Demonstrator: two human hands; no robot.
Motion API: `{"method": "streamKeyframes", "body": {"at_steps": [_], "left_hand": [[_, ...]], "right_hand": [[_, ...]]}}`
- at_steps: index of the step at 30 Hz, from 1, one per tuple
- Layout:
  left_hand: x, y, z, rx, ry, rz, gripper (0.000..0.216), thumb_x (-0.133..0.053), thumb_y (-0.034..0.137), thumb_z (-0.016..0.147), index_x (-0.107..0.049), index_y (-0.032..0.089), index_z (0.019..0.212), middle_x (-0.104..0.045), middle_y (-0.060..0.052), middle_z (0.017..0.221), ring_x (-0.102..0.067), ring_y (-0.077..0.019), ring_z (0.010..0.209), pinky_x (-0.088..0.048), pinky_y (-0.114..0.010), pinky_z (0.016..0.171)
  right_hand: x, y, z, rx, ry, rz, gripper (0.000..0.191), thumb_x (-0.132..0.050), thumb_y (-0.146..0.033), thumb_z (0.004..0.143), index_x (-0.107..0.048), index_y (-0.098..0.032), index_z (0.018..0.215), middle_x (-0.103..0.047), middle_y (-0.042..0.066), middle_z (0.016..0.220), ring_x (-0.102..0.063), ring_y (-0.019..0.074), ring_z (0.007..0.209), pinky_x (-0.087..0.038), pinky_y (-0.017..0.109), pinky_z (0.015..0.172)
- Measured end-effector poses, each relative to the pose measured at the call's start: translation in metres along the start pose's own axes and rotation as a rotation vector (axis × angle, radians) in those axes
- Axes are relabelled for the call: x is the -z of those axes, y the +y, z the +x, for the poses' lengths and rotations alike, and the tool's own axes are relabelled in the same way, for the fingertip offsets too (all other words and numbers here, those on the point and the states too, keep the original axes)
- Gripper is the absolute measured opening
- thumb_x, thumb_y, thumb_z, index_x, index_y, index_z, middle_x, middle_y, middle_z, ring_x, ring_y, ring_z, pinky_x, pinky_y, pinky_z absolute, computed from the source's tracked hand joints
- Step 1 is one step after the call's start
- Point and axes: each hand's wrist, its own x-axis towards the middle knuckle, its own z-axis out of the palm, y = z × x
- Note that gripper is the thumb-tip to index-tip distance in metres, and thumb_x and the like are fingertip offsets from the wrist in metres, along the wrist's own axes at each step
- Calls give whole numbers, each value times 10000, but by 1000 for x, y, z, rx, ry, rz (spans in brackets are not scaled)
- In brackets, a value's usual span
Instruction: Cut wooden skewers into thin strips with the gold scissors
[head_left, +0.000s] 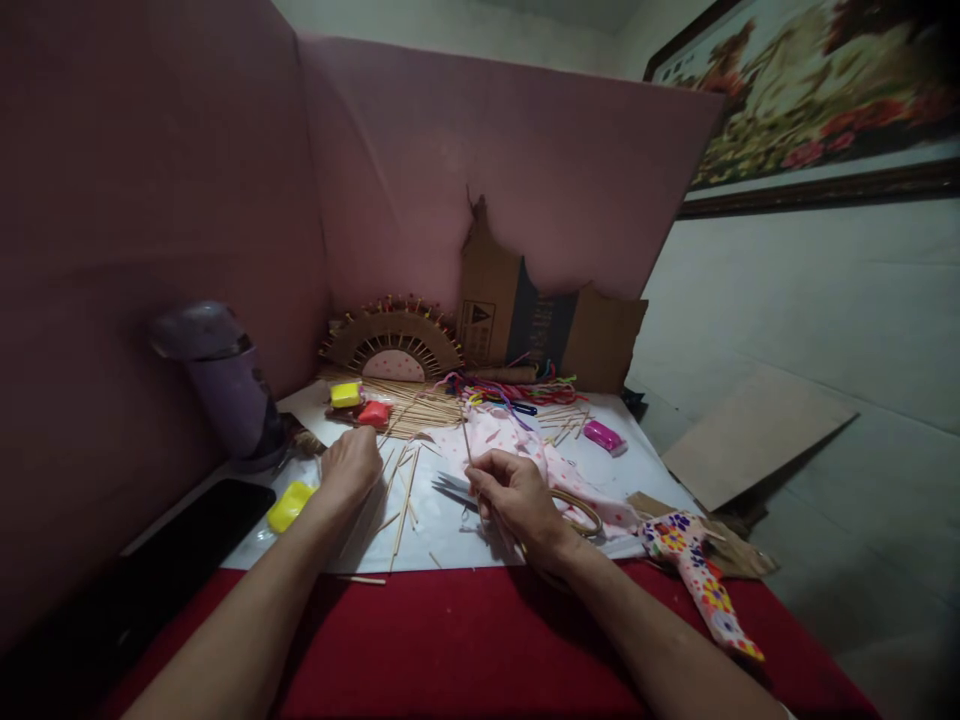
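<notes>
My right hand [517, 495] pinches a thin wooden stick [464, 435] between thumb and fingers, its upper end pointing up. Beside and partly behind that hand lie scissors [452, 487] with their blades apart. My left hand [352, 465] is curled closed just in front of a red clay pack [373, 412]; what its fingers hold, if anything, is hidden. Yellow clay [291, 506] lies by the left wrist. Between my hands several loose wooden sticks [406, 505] are scattered on the white sheet [442, 550].
A cardboard arch with many pins [397, 325] and a torn cardboard piece [487, 290] stand at the back. Coloured pipe cleaners [517, 390], pink spotted cloth [495, 432] and purple clay [604, 438] lie before them. A purple bottle [229, 385] and black phone [202, 530] are left, a patterned glue gun [701, 570] right.
</notes>
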Motion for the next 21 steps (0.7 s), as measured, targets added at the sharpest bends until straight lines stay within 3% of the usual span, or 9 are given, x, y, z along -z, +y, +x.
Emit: {"method": "streamKeyframes", "body": {"at_steps": [5, 7, 9, 12, 15, 18, 21], "left_hand": [[5, 4, -1, -45, 23, -47, 119, -458, 179, 725, -577, 172, 719, -649, -152, 794, -601, -278, 772, -383, -317, 603], [11, 11, -6, -137, 72, -280, 103, -471, 224, 747, -524, 177, 672, -612, -83, 671, -582, -208, 667, -379, -280, 569], [17, 21, -15, -268, 49, -663, 123, -491, 264, 758, -474, 180, 669, -542, -10, 561, -523, -138, 527, -371, -242, 508], [19, 37, -33, -444, -238, -1135, 185, -545, 330, 753, -457, 172, 714, -511, 35, 513, -472, -94, 429, -378, -219, 445], [10, 46, -46, -525, -500, -1194, 196, -596, 307, 734, -472, 155, 733, -564, 12, 559, -544, -109, 492, -436, -237, 492], [-2, 48, -50, -542, -593, -1158, 201, -616, 287, 719, -471, 152, 749, -583, 3, 594, -580, -126, 539, -461, -255, 522], [-7, 47, -50, -528, -565, -1124, 187, -624, 264, 705, -474, 154, 729, -563, 20, 571, -577, -121, 525, -459, -247, 512]], "right_hand": [[1, -5, 0, 24, 83, 30, 198, -559, -333, 785, -543, -157, 696, -556, -30, 548, -467, 61, 397, -342, 164, 370], [3, -8, -1, 55, 122, 39, 197, -550, -338, 794, -539, -158, 714, -561, -24, 562, -473, 61, 411, -343, 159, 366], [3, -11, -3, 100, 138, 44, 187, -542, -332, 804, -537, -160, 730, -566, -18, 579, -482, 62, 428, -350, 156, 370], [2, -10, -4, 145, 107, 45, 168, -533, -322, 816, -539, -164, 759, -581, -6, 619, -516, 74, 460, -381, 163, 384], [1, -3, -4, 138, 27, 3, 146, -520, -311, 826, -537, -172, 783, -587, -11, 602, -546, 90, 476, -418, 175, 406], [1, 6, -3, 100, -70, -90, 122, -516, -290, 829, -543, -181, 781, -602, -16, 595, -565, 97, 486, -443, 184, 433], [1, 10, -3, 95, -115, -137, 117, -504, -282, 837, -559, -185, 801, -619, -12, 627, -574, 98, 497, -454, 191, 449]]}}
